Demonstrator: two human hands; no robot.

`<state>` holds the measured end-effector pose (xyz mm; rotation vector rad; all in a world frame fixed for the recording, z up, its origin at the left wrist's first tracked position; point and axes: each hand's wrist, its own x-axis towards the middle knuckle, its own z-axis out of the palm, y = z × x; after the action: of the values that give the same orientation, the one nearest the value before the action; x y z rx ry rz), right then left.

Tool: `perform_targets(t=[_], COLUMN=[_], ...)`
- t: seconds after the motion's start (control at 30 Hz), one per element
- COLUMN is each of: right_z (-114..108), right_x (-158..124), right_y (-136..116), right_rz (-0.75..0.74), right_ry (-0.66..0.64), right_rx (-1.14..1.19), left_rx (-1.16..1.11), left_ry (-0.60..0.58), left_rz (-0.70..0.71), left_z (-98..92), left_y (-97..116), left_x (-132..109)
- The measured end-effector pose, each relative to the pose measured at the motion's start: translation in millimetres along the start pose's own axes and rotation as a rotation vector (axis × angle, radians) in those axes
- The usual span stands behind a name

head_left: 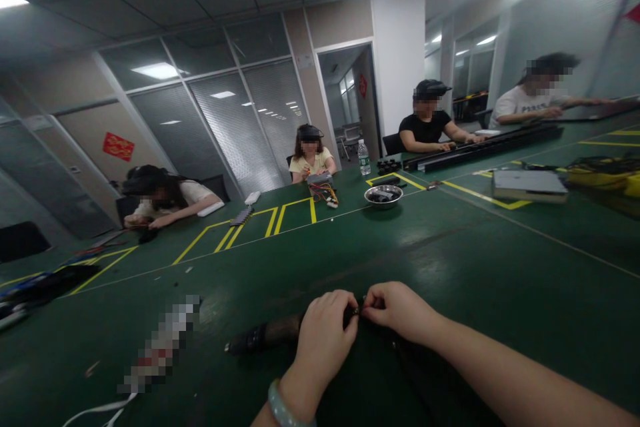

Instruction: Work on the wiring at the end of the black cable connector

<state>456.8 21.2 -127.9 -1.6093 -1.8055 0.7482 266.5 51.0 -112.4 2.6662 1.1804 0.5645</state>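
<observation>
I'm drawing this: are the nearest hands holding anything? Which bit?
The left hand seems to hold the dark rod by its end near the right hand, which pinches something too small to tell.

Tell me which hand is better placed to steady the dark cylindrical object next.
Left, most likely. The left hand is right beside the dark cylindrical object, partly hiding it. The right hand sits farther off and would probably have to reach past the left.
</observation>
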Motion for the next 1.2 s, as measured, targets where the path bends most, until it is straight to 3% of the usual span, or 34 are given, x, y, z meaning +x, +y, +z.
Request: perform_targets(t=[1.2], right_z=[-2.3], right_x=[-1.7], right_y=[-2.7], right_rz=[0.004], right_ry=[-0.023], right_rx=[0.007], left_rx=[-0.01], left_ry=[-0.026], left_rz=[-0.025], left_z=[-5.5], left_y=[4.3], left_x=[-0.3])
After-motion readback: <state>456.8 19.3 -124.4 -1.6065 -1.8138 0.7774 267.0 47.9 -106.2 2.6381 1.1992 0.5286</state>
